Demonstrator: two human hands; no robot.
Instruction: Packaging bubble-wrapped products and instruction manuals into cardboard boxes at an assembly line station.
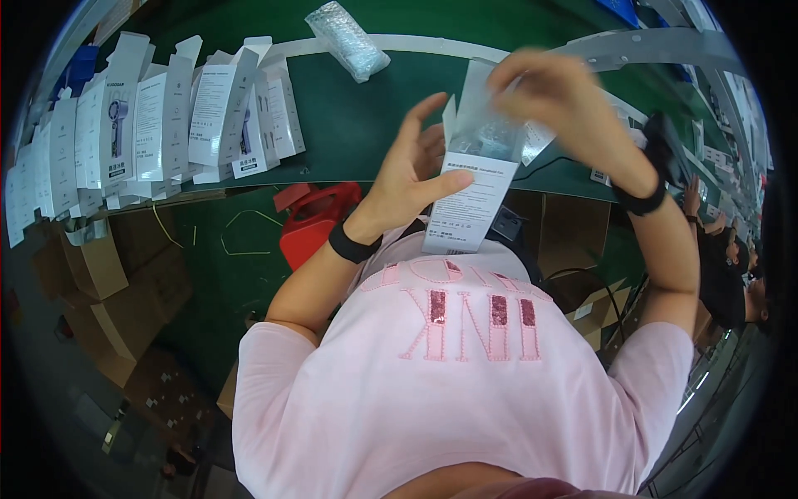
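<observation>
My left hand (409,176) is wrapped round a white printed carton (470,204), its thumb lying on the front panel. The carton tilts upright near my body, with its top flaps raised. Clear bubble wrap (490,137) shows in the open top; what it covers cannot be made out. Over the raised flaps hovers my right hand (555,96), fingers bent downward and smeared by motion. Whether those fingers pinch anything is unclear. A bubble-wrapped item (347,41) lies farther off on the green table (332,112), left of the carton.
Several white cartons (154,121) stand in a row at the left, many with flaps up. Below the table edge are a red plastic container (312,224) and brown cardboard boxes (104,291). A dark device (662,145) stands at the right, and another person (723,266) is beyond.
</observation>
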